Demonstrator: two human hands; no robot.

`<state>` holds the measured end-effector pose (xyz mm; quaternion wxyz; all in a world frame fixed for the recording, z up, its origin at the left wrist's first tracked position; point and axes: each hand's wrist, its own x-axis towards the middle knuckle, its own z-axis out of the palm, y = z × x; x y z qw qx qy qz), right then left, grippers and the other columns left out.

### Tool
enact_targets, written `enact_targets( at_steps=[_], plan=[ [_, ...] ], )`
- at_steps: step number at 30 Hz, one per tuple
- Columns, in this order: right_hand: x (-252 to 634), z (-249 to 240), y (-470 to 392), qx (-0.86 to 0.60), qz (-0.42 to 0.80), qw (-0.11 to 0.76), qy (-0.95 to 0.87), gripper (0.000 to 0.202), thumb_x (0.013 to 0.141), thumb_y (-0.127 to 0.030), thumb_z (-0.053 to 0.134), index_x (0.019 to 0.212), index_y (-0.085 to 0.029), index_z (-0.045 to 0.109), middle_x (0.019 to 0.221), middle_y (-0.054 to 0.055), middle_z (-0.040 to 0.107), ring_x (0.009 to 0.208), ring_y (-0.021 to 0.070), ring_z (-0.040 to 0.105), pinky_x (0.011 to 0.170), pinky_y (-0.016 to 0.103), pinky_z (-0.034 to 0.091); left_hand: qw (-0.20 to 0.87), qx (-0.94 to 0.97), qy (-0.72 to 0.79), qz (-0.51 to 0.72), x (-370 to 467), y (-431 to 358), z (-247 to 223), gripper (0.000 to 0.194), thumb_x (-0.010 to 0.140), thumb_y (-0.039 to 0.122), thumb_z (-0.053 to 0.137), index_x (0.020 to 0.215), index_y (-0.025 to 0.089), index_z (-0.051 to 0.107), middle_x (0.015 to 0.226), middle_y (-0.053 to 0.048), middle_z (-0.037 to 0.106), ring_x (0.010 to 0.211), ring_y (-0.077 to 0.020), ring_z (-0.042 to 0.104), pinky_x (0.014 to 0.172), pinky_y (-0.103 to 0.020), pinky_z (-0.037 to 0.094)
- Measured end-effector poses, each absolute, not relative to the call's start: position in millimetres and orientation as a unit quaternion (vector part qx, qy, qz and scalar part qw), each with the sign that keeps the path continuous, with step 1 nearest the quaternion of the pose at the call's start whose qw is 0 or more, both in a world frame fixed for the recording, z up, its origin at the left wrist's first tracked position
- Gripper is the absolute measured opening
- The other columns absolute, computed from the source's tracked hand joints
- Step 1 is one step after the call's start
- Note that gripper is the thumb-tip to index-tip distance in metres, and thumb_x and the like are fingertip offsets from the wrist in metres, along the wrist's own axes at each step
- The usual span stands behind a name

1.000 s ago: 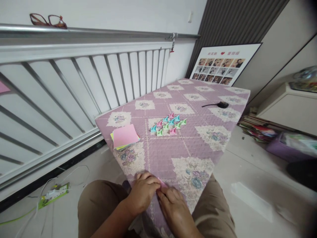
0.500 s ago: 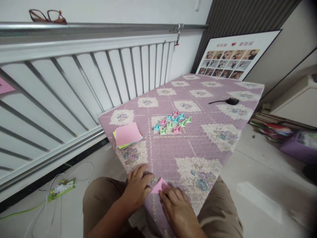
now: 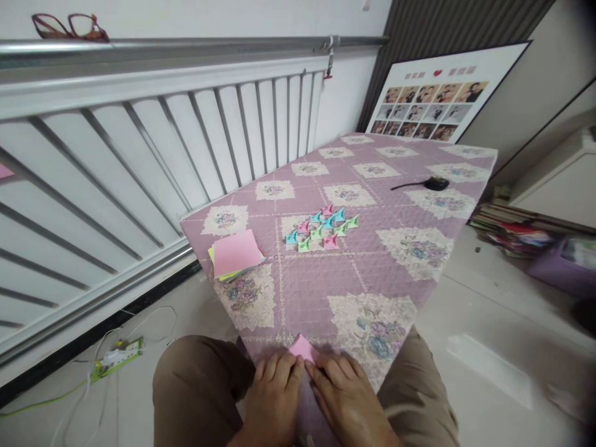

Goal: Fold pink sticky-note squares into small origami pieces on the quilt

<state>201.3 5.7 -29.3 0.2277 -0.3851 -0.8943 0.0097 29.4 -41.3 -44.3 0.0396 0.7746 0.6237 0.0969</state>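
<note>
A folded pink paper (image 3: 302, 347) lies at the near end of the cloth-covered table (image 3: 307, 292), its pointed corner facing away from me. My left hand (image 3: 275, 388) presses on the paper's left lower edge, fingers close together. From the right, my right hand (image 3: 347, 391) presses on its other side, the fingertips nearly meeting those of the left. Both hands hide the paper's lower part. Farther up sit several small folded paper pieces (image 3: 328, 221) in pink, blue and green, grouped in rows. A stack of square sheets (image 3: 236, 253), pink on top, rests at the left edge.
A black object with a thin handle (image 3: 436, 184) lies at the table's far right. A white radiator (image 3: 209, 136) runs along the left, with glasses (image 3: 69, 26) above it. A power strip (image 3: 117, 359) is on the floor, and a photo board (image 3: 431, 99) leans behind the table.
My left hand has moved right and down onto the paper, its fingers now closed together. My right hand stays on the paper. The view has shifted slightly.
</note>
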Motion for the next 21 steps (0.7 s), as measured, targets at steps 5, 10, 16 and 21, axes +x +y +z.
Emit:
enact_targets(
  at_steps=[5, 10, 16, 21],
  plan=[
    [224.1, -22.5, 9.6, -0.385, 0.021, 0.226, -0.894, 0.029, 0.087, -0.021, 0.053, 0.114, -0.028, 0.062, 0.096, 0.003, 0.067, 0.088, 0.0193, 0.057, 0.082, 0.034, 0.038, 0.028, 0.781, 0.615, 0.101, 31.1, -38.4, -38.5, 0.034, 0.092, 0.022, 0.051, 0.125, 0.030, 0.054, 0.114, -0.006, 0.061, 0.105, -0.0249, 0.052, 0.087, -0.040, 0.041],
    [230.1, -17.0, 18.1, -0.432, 0.061, 0.234, -0.869, 0.019, 0.088, -0.026, 0.052, 0.104, -0.026, 0.064, 0.091, 0.003, 0.066, 0.083, 0.0186, 0.058, 0.076, 0.033, 0.040, -0.022, 0.768, 0.620, 0.155, 33.6, -38.4, -43.7, 0.034, 0.088, 0.023, 0.057, 0.121, 0.031, 0.056, 0.109, -0.003, 0.061, 0.099, -0.0232, 0.052, 0.086, -0.039, 0.039],
    [190.4, -11.6, 37.8, -0.533, 0.110, 0.216, -0.811, 0.056, 0.080, -0.040, 0.060, 0.131, -0.023, 0.045, 0.124, 0.010, 0.057, 0.113, 0.0278, 0.050, 0.091, 0.043, 0.039, -0.072, 0.760, 0.618, 0.187, 37.0, -37.3, -42.4, 0.024, 0.088, 0.024, 0.057, 0.110, 0.030, 0.062, 0.103, -0.002, 0.062, 0.094, -0.0217, 0.051, 0.085, -0.039, 0.037],
    [167.9, -20.1, 52.1, -0.582, 0.117, 0.144, -0.791, 0.070, 0.075, -0.039, 0.061, 0.139, -0.025, 0.037, 0.141, 0.009, 0.045, 0.131, 0.0318, 0.033, 0.102, 0.054, 0.026, -0.074, 0.763, 0.610, 0.200, 36.8, -36.9, -41.4, 0.028, 0.084, 0.034, 0.061, 0.112, 0.030, 0.062, 0.102, -0.003, 0.062, 0.094, -0.0231, 0.050, 0.084, -0.039, 0.036]
  ],
)
